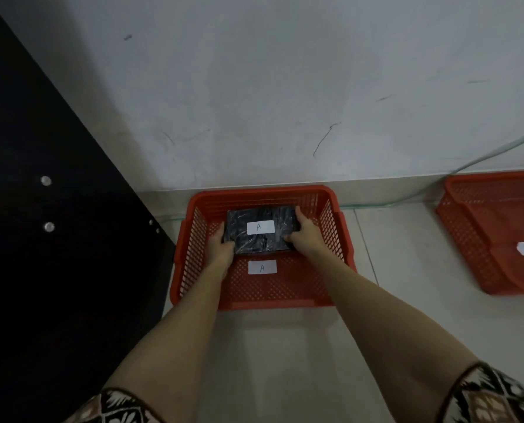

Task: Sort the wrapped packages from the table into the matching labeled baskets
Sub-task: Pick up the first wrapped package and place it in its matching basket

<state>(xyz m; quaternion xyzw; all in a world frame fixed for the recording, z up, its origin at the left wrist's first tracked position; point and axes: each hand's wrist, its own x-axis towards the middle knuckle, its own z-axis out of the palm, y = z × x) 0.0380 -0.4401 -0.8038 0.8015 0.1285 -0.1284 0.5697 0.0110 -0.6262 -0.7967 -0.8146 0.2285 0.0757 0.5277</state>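
Observation:
A black wrapped package (248,218) with a white label marked A lies inside a red mesh basket (333,236) on the floor by the wall. The basket's near wall carries its own white label marked A (262,267). My left hand (222,247) grips the package's left near corner. My right hand (305,232) holds its right side. Whether the package rests on the basket floor or hangs just above it, I cannot tell.
A second red basket (495,230) with a white label stands to the right, cut off by the frame edge. A black panel (56,209) with metal studs fills the left. A thin cable (483,160) runs along the wall base.

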